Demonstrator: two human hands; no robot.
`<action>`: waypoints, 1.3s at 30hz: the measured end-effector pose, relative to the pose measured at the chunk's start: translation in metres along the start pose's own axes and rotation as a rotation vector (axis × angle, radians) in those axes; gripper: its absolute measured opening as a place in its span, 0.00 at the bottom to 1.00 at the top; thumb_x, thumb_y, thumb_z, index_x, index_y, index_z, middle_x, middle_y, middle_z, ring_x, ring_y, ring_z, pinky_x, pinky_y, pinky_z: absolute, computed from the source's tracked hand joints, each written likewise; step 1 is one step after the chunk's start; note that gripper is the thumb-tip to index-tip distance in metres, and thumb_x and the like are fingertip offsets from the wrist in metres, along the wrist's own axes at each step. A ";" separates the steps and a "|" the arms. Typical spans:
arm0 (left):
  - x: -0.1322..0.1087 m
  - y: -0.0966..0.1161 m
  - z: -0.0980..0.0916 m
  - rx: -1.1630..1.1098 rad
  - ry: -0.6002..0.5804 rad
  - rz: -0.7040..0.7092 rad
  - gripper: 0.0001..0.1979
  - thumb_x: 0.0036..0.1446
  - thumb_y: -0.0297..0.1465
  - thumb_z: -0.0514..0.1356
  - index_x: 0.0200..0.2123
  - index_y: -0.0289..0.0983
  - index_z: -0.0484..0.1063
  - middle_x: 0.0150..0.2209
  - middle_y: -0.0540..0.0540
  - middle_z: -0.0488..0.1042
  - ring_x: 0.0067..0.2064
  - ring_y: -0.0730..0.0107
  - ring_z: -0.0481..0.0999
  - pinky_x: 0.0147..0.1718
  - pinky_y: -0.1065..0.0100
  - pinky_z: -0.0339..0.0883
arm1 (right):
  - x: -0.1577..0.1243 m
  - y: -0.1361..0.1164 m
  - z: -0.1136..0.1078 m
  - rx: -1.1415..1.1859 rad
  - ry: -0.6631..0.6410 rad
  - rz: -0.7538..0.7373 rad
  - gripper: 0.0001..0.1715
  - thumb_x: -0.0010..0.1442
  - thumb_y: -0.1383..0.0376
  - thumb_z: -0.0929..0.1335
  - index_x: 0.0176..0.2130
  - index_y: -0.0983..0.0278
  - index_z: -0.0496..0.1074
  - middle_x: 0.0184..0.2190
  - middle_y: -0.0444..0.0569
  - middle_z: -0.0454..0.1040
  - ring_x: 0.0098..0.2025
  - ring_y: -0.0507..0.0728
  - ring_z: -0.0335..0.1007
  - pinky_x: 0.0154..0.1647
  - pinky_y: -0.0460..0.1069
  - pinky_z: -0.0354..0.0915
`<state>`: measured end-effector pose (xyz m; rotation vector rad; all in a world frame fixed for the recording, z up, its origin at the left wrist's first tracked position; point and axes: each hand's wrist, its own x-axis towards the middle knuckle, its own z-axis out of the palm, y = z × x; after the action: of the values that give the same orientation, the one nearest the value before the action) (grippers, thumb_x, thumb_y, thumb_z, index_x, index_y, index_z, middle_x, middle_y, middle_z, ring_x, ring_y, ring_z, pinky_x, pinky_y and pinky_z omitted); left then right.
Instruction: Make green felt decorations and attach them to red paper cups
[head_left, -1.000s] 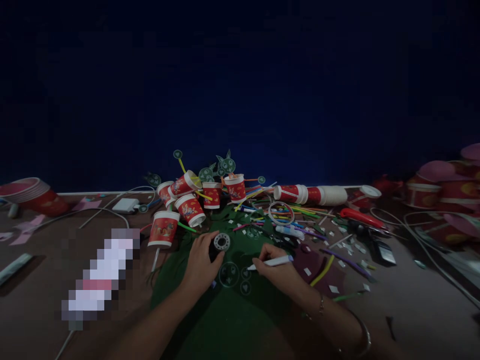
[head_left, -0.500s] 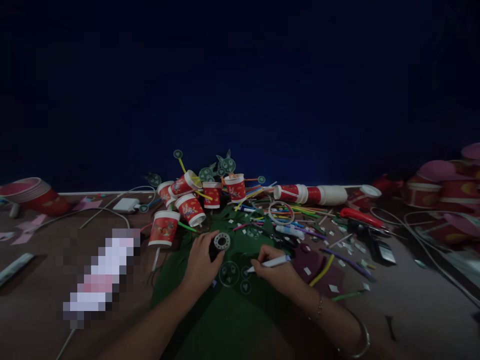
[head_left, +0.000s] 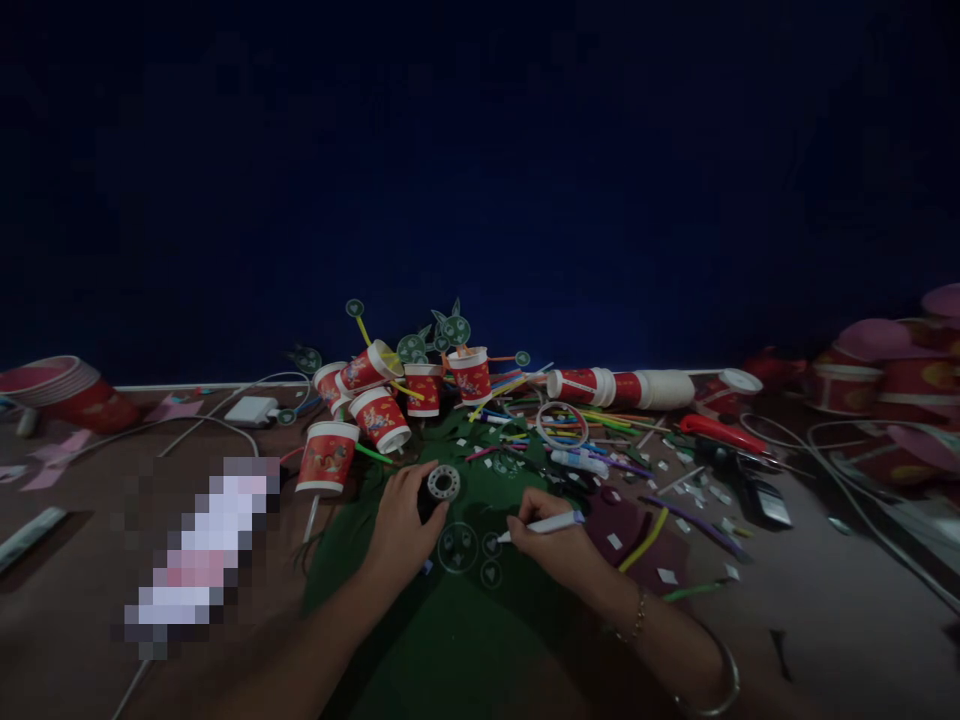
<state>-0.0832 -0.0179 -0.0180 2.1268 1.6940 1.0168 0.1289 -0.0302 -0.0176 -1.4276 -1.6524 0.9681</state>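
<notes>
My right hand (head_left: 547,535) grips a white marker (head_left: 556,522) with a bluish end. Its tip is at the edge of the upper of two small circles drawn on dark green paper (head_left: 457,640). Each small circle has a heart-like mark inside, and a larger drawn circle (head_left: 457,548) with a face lies to their left. Fingers curled, my left hand (head_left: 409,515) rests on the paper around a black roll-like object (head_left: 444,484) with a pale, holed ring on top. What exactly that object is, I cannot make out.
Behind my hands stand and lie red paper cups (head_left: 381,420) with straws and green cut-out faces. Straws, paper scraps and a red-handled tool (head_left: 724,435) lie to the right. At left are a blurred-out device (head_left: 202,555), cables and stacked red cups (head_left: 67,390).
The marker tip has shifted slightly right at the upper small circle, with a small movement of the right fingers. My left hand stays where it was.
</notes>
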 end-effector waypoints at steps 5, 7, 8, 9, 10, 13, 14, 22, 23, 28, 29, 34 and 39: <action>0.000 0.000 0.001 0.006 0.004 -0.004 0.20 0.49 0.26 0.57 0.48 0.39 0.64 0.45 0.43 0.69 0.48 0.58 0.68 0.48 0.55 0.62 | 0.000 0.000 0.000 0.022 -0.042 0.010 0.12 0.46 0.66 0.65 0.18 0.62 0.56 0.15 0.38 0.56 0.19 0.48 0.51 0.19 0.43 0.49; 0.000 0.000 0.001 0.010 -0.003 -0.002 0.21 0.49 0.26 0.58 0.48 0.39 0.63 0.45 0.43 0.69 0.48 0.58 0.67 0.48 0.55 0.62 | -0.001 -0.002 0.000 0.022 -0.059 0.020 0.12 0.45 0.66 0.65 0.18 0.62 0.56 0.14 0.38 0.56 0.19 0.48 0.51 0.18 0.43 0.48; 0.000 -0.001 0.001 0.013 -0.003 -0.003 0.21 0.49 0.26 0.58 0.48 0.39 0.63 0.45 0.44 0.69 0.48 0.58 0.67 0.48 0.55 0.62 | -0.001 -0.003 0.000 0.020 -0.062 0.024 0.12 0.45 0.66 0.65 0.17 0.62 0.56 0.14 0.38 0.56 0.18 0.48 0.51 0.18 0.43 0.48; 0.000 -0.001 0.000 0.015 -0.005 -0.004 0.21 0.49 0.26 0.58 0.48 0.39 0.63 0.45 0.43 0.69 0.49 0.58 0.67 0.48 0.55 0.62 | -0.001 -0.004 -0.001 0.023 -0.066 0.027 0.12 0.44 0.66 0.65 0.17 0.62 0.56 0.14 0.38 0.56 0.18 0.48 0.51 0.18 0.43 0.48; 0.000 -0.001 0.000 0.017 -0.007 -0.005 0.21 0.49 0.27 0.57 0.48 0.39 0.63 0.45 0.43 0.69 0.49 0.58 0.67 0.48 0.55 0.62 | -0.002 -0.004 -0.001 0.032 -0.069 0.032 0.12 0.45 0.65 0.65 0.17 0.62 0.56 0.14 0.38 0.57 0.18 0.48 0.51 0.18 0.43 0.48; 0.000 0.000 -0.001 0.016 -0.012 -0.006 0.20 0.49 0.27 0.57 0.48 0.38 0.63 0.45 0.43 0.69 0.49 0.58 0.67 0.48 0.55 0.62 | -0.002 -0.006 -0.001 0.073 -0.071 0.061 0.12 0.46 0.64 0.65 0.18 0.61 0.57 0.13 0.38 0.59 0.18 0.49 0.53 0.18 0.43 0.50; 0.000 0.001 -0.001 0.015 -0.012 -0.006 0.20 0.49 0.27 0.57 0.48 0.38 0.63 0.45 0.43 0.69 0.49 0.58 0.67 0.48 0.55 0.62 | -0.002 -0.006 -0.001 0.081 -0.068 0.072 0.12 0.47 0.64 0.65 0.18 0.61 0.57 0.13 0.38 0.59 0.18 0.49 0.53 0.18 0.43 0.50; 0.001 0.001 0.000 0.003 0.010 0.003 0.20 0.48 0.27 0.58 0.48 0.39 0.64 0.44 0.43 0.70 0.48 0.57 0.68 0.47 0.54 0.63 | -0.002 -0.006 0.000 0.078 -0.052 0.053 0.12 0.47 0.65 0.66 0.19 0.62 0.58 0.15 0.38 0.57 0.19 0.48 0.52 0.19 0.43 0.49; 0.001 0.001 0.000 0.005 0.014 0.004 0.20 0.48 0.27 0.58 0.47 0.39 0.64 0.44 0.43 0.70 0.48 0.57 0.69 0.47 0.55 0.63 | -0.002 -0.006 0.000 0.077 -0.051 0.048 0.12 0.47 0.65 0.66 0.19 0.62 0.58 0.15 0.38 0.57 0.19 0.48 0.52 0.19 0.43 0.49; 0.000 0.000 0.000 0.002 0.009 0.004 0.20 0.48 0.27 0.58 0.48 0.39 0.64 0.44 0.43 0.70 0.48 0.57 0.69 0.47 0.54 0.63 | -0.002 -0.006 0.000 0.076 -0.069 0.049 0.13 0.48 0.64 0.67 0.20 0.62 0.58 0.15 0.38 0.57 0.19 0.48 0.52 0.19 0.43 0.50; 0.000 0.000 0.000 0.002 0.004 0.001 0.20 0.48 0.27 0.58 0.48 0.39 0.64 0.44 0.43 0.70 0.48 0.57 0.68 0.47 0.54 0.63 | -0.002 -0.006 0.000 0.075 -0.070 0.051 0.12 0.48 0.64 0.67 0.20 0.62 0.58 0.15 0.38 0.58 0.19 0.48 0.52 0.19 0.43 0.50; 0.001 0.002 -0.001 -0.007 -0.008 -0.010 0.21 0.48 0.27 0.58 0.48 0.39 0.64 0.45 0.43 0.69 0.48 0.56 0.68 0.48 0.53 0.62 | -0.002 -0.005 0.000 0.075 -0.076 0.034 0.12 0.47 0.64 0.67 0.19 0.63 0.59 0.15 0.38 0.58 0.20 0.48 0.53 0.20 0.43 0.50; 0.001 0.002 -0.001 -0.021 -0.007 -0.011 0.21 0.48 0.26 0.58 0.48 0.40 0.64 0.45 0.43 0.70 0.48 0.56 0.68 0.48 0.53 0.62 | -0.003 -0.007 -0.001 0.096 -0.102 0.049 0.12 0.47 0.64 0.67 0.20 0.62 0.59 0.15 0.38 0.58 0.19 0.48 0.53 0.18 0.43 0.50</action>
<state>-0.0821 -0.0178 -0.0156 2.1030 1.6826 1.0186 0.1271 -0.0334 -0.0111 -1.3803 -1.6266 1.1497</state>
